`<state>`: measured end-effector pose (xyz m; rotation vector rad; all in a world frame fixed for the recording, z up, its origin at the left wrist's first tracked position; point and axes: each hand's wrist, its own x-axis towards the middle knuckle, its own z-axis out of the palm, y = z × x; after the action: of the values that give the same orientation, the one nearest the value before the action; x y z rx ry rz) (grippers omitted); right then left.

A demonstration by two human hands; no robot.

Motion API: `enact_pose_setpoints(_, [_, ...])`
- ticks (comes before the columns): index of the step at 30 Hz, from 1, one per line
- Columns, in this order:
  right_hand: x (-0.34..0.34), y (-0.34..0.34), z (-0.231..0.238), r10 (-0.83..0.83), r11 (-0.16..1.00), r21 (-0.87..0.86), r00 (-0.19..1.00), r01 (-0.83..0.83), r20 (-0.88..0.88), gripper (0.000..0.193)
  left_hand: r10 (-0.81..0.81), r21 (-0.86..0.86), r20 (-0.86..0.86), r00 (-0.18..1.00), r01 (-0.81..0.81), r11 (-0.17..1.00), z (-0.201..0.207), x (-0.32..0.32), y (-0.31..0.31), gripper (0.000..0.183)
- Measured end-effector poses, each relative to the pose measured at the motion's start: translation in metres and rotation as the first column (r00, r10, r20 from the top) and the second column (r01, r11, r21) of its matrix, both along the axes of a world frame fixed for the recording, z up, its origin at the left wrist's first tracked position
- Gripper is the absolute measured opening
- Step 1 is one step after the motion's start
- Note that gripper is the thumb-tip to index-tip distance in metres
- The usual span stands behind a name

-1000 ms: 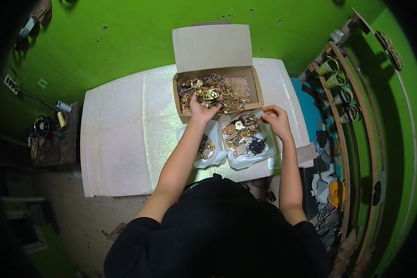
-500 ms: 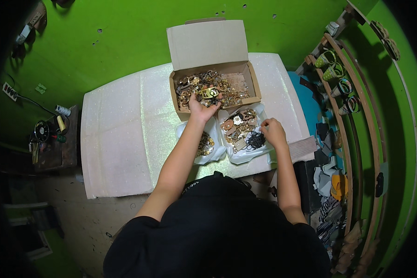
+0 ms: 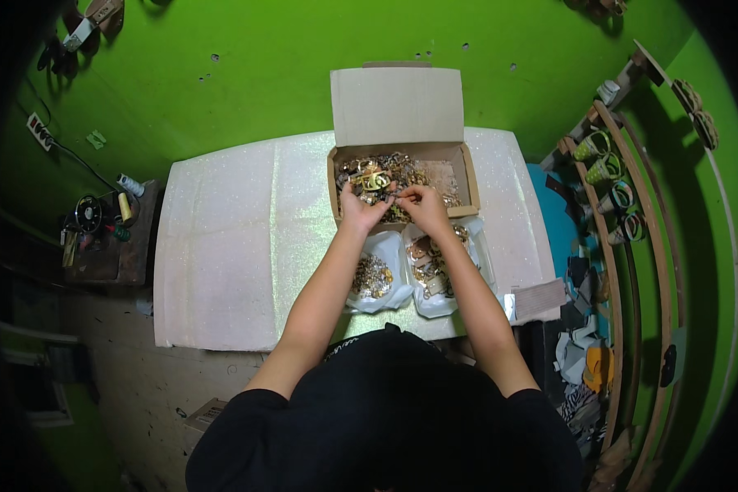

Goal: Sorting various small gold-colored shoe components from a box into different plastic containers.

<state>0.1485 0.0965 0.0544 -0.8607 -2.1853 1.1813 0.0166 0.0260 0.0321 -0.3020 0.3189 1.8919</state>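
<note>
A cardboard box (image 3: 470,182) with its lid raised holds a heap of gold and dark metal fittings (image 3: 402,166). Over its front part, my left hand (image 3: 364,210) is cupped palm up, its fingers curled round gold-coloured metal fittings (image 3: 375,181). My right hand (image 3: 424,208) meets it from the right, thumb and fingertips pinched together at the left fingertips; whatever is in that pinch is too small to make out. Nearer me stand two tubs lined with white plastic: the left tub (image 3: 392,298) has small gold and silver pieces, the right tub (image 3: 436,309) larger fittings, partly behind my right forearm.
Pale glittery sheeting covers the table (image 3: 221,246). A ridged grey piece (image 3: 539,300) lies at its right edge. Sandals hang on a wooden rack (image 3: 631,271) at the right, above scraps of material (image 3: 578,353). A small stand (image 3: 111,254) with thread spools is at the left.
My right hand has left the right tub and come up beside my left hand. The left stays over the box with its fittings. The whole view has shifted slightly.
</note>
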Motion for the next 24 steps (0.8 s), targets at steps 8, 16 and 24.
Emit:
enact_pose_setpoints(8, [-0.015,0.012,0.018,0.063,0.998,-0.022,0.998,-0.062,0.015,0.014,0.068,-0.093,-0.021,0.997,-0.070,0.993,-0.005,-0.009,-0.002,0.034])
enact_pose_setpoints(16, [-0.024,0.012,0.039,0.111,0.994,-0.013,0.994,-0.111,-0.005,0.015,0.064,-0.093,0.054,0.996,-0.059,0.994,-0.005,-0.010,0.003,0.045])
enact_pose_setpoints(24, [-0.027,0.015,0.042,0.168,0.982,-0.077,0.982,-0.175,-0.088,0.012,0.075,-0.100,0.056,0.996,-0.069,0.993,-0.002,-0.011,0.002,0.044])
